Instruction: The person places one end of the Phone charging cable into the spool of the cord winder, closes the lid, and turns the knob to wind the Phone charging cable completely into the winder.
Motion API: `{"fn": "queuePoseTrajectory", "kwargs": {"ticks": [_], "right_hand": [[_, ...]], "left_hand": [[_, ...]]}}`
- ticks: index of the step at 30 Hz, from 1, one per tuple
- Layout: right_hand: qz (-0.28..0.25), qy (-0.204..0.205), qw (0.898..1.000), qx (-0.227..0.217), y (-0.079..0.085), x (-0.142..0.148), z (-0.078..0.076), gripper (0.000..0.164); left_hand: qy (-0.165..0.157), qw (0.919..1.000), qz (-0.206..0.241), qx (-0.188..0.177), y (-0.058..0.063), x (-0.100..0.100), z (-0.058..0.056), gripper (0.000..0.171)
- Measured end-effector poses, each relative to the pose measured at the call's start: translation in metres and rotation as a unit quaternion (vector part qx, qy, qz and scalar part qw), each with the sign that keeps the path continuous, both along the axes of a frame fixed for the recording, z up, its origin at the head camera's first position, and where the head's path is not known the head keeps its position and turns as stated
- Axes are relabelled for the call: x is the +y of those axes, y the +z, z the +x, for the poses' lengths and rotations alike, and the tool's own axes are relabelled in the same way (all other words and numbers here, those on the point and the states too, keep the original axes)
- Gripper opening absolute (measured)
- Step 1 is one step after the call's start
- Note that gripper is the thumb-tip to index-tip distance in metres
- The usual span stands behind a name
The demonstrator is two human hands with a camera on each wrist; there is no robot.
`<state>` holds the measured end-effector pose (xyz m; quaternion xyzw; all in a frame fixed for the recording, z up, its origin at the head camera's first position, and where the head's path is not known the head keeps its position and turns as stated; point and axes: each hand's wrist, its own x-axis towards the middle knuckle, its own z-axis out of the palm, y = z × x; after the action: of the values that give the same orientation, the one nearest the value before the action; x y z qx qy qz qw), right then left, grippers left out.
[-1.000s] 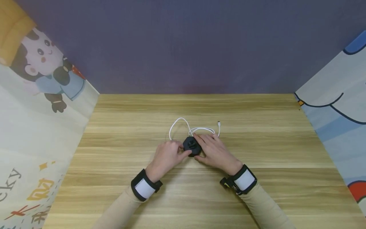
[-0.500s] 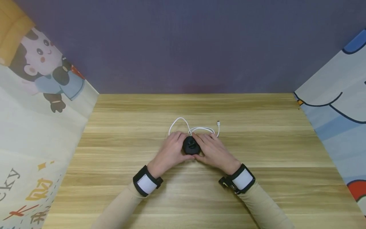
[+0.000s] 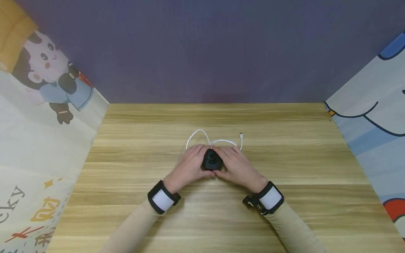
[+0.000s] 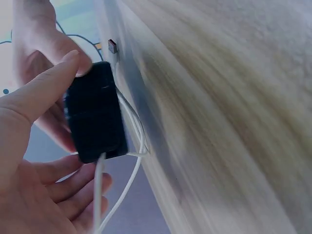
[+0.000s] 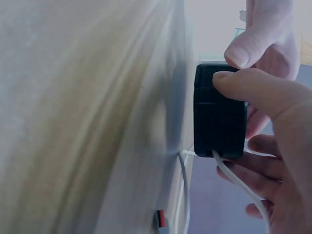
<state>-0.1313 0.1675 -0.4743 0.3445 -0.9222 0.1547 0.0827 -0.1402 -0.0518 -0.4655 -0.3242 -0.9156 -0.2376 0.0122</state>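
Both hands hold a small black many-sided block [image 3: 212, 161], with a dark raised part on its top face. My left hand [image 3: 188, 165] grips its left side, thumb at the near edge and fingers toward the far side. From the right, my right hand [image 3: 237, 167] grips it the same way, and the thumbs nearly meet in front. A white cable [image 4: 98, 185] comes out of the block in the left wrist view; the right wrist view shows it leaving the block [image 5: 219, 117] too. In both wrist views the block appears held just above the table.
Behind the hands, the cable loops [image 3: 222, 140] lie on the wood-grain table [image 3: 269, 225]. A plug with a metal tip [image 3: 241, 136] ends the cable to the right. A dark wall [image 3: 215, 52] stands at the back, with printed panels at both sides.
My left hand has shifted from pinching the block's left edge to gripping along its side, fingers farther back. The block's top has tilted slightly. My right hand has barely moved.
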Motion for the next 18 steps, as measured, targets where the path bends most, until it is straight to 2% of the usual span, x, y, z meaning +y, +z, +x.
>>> {"fn": "queuePoseTrajectory", "kwargs": {"ticks": [11, 18], "right_hand": [[-0.046, -0.01, 0.999, -0.007, 0.016, 0.005, -0.001, 0.089], [-0.118, 0.007, 0.993, -0.001, 0.027, 0.012, 0.0, 0.088]], "left_hand": [[-0.002, 0.9988, 0.049, 0.003, 0.009, -0.002, -0.003, 0.091], [-0.025, 0.9964, 0.081, 0.008, 0.019, -0.003, -0.007, 0.098]]}}
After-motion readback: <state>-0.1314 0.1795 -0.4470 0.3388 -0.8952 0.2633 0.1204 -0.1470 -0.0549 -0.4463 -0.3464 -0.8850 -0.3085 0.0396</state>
